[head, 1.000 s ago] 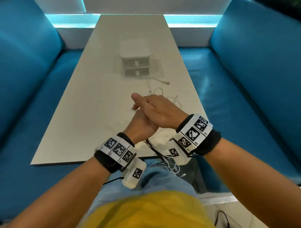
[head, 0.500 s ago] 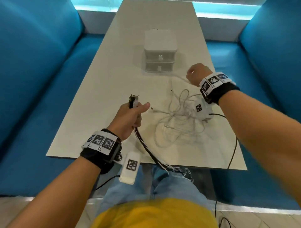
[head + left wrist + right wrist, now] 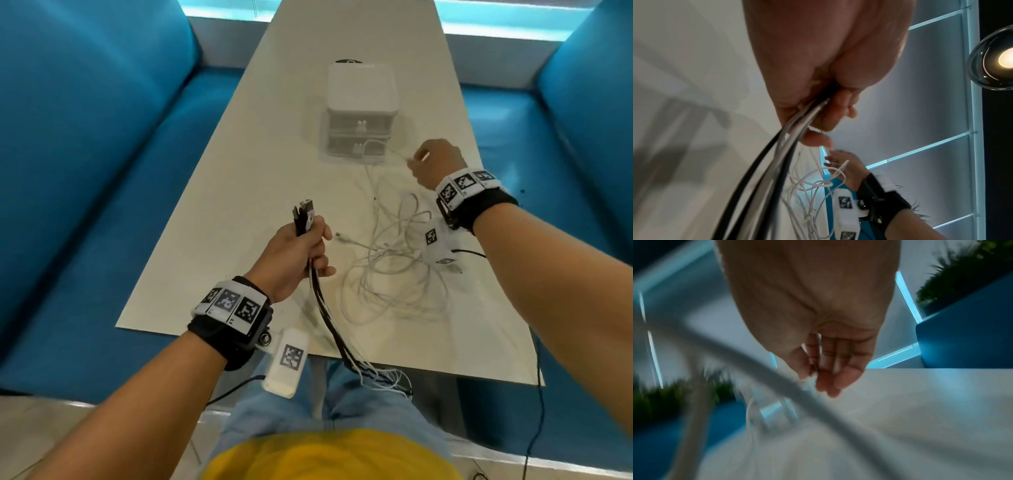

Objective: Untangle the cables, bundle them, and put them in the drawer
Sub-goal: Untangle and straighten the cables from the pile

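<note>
My left hand [image 3: 301,250] grips a bunch of black and white cables [image 3: 325,308] just below their plugs [image 3: 303,214], above the near left of the table. The bunch hangs over the near table edge to my lap. It shows again as the black and white cables [image 3: 764,162] under my left hand [image 3: 826,100]. A loose tangle of white cables [image 3: 394,270] lies on the table to the right. My right hand [image 3: 430,162] pinches the end of one white cable [image 3: 387,150] beside the white two-drawer box [image 3: 361,102]. Both drawers look closed. The right wrist view is blurred.
The long pale table [image 3: 239,192] runs away from me between two blue benches [image 3: 96,171]. A thin black wire [image 3: 534,394] hangs off the table's right edge. My legs in jeans [image 3: 274,404] are under the near edge.
My hands were joined together near the table edge; they have parted. The left now holds the cable bunch upright, and the right has reached out to a white cable by the drawer box.
</note>
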Action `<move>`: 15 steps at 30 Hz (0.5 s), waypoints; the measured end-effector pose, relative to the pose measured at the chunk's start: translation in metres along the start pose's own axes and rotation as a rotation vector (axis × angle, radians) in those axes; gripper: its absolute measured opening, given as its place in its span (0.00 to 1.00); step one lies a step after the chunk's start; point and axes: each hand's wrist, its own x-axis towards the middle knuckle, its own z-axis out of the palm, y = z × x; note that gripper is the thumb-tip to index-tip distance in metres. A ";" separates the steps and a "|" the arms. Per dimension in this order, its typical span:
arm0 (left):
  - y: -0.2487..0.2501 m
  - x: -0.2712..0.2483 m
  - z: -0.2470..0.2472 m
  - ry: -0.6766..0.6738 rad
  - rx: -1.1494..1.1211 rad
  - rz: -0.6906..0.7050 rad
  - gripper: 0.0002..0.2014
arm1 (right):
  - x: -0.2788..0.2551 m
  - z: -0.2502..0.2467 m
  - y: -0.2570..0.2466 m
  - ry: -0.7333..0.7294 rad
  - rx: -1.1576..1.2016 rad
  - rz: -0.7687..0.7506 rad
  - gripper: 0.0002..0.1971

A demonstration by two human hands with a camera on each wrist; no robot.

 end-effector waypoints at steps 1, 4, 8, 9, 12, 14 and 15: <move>-0.001 -0.001 -0.001 -0.006 0.011 0.006 0.15 | -0.005 -0.009 -0.010 0.001 0.202 -0.025 0.07; -0.001 -0.004 -0.001 -0.004 0.028 0.037 0.14 | -0.032 -0.041 -0.042 -0.007 0.702 -0.129 0.05; 0.000 -0.009 0.002 0.035 -0.022 0.050 0.12 | -0.071 -0.076 -0.079 -0.166 1.054 -0.273 0.04; 0.001 -0.009 0.001 0.045 -0.044 0.057 0.12 | -0.080 -0.082 -0.085 -0.235 1.119 -0.294 0.04; 0.004 -0.012 -0.001 0.107 -0.122 0.081 0.11 | -0.112 -0.091 -0.096 -0.407 1.224 -0.316 0.05; 0.008 -0.013 -0.002 0.131 -0.165 0.105 0.07 | -0.135 -0.088 -0.099 -0.472 1.198 -0.320 0.09; 0.010 -0.015 -0.003 0.126 -0.175 0.120 0.05 | -0.145 -0.084 -0.099 -0.504 1.140 -0.322 0.12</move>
